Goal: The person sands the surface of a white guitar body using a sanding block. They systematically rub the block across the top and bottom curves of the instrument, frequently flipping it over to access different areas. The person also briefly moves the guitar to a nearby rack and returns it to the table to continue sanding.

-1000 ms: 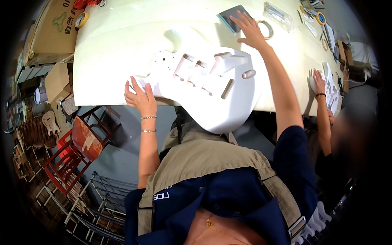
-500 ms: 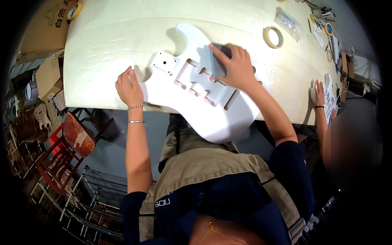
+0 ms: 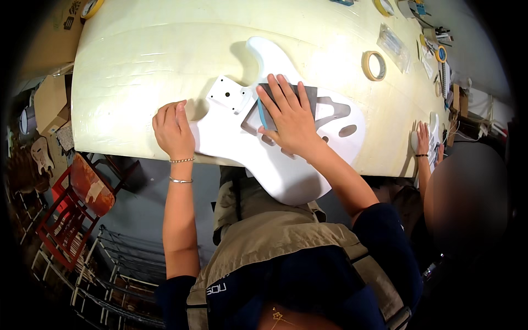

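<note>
A white electric guitar body (image 3: pixel 286 165) with routed cavities lies on a cream-covered table (image 3: pixel 137 55), its lower end overhanging the near edge. My right hand (image 3: pixel 289 118) presses a grey sanding pad (image 3: pixel 308 96) with a blue edge flat on the body's face, fingers spread over it. My left hand (image 3: pixel 175 129) rests on the body's left edge by the neck pocket, steadying it.
A roll of masking tape (image 3: pixel 374 65) lies at the right of the body, with more tape rolls and small tools (image 3: pixel 434 52) beyond. Another person's hand (image 3: pixel 422 137) works at the right. A red metal chair (image 3: pixel 77 203) and racks stand below left.
My right hand fetched the grey pad from the far table and brought it down onto the guitar body. The left hand stayed on the body's left edge.
</note>
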Motion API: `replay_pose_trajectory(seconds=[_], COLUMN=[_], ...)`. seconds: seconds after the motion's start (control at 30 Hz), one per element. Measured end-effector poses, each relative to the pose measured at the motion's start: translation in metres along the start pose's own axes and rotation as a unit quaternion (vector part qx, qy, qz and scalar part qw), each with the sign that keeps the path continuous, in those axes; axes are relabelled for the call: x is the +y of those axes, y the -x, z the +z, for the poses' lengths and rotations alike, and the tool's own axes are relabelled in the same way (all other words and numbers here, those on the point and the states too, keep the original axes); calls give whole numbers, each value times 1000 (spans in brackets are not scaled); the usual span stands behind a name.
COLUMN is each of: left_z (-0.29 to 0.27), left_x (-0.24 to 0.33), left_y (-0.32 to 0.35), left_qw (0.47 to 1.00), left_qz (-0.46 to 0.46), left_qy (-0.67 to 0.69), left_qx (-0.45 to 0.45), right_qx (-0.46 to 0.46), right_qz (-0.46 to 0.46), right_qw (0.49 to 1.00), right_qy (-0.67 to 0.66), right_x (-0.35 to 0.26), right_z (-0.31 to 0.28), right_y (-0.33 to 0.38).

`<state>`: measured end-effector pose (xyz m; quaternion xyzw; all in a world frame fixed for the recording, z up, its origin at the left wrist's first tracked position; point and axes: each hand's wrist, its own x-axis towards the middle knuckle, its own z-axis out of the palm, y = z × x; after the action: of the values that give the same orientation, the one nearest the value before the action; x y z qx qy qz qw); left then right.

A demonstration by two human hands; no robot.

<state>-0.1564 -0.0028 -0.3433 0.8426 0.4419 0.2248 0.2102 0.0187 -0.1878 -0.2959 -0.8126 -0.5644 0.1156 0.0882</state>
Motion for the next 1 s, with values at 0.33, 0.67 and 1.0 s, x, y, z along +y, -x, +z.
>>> replay_pose_trajectory(seconds=[0.33, 0.67, 1.0], left_z=[-3, -1, -1], left_x=[-7, -6, -4], left_y=[-3, -2, 0], left_qw=[1000, 1000, 999], left_qz=[26, 0, -37], left_qy=[4, 5, 22], left_qx=[9, 8, 17], right_qx=[37, 116, 153], right_qz=[32, 97, 104], right_qw=[996, 986, 982], right_qy=[76, 73, 31], right_x=[31, 36, 67], right_z=[-4, 14, 10], right_y=[-11, -57, -63])
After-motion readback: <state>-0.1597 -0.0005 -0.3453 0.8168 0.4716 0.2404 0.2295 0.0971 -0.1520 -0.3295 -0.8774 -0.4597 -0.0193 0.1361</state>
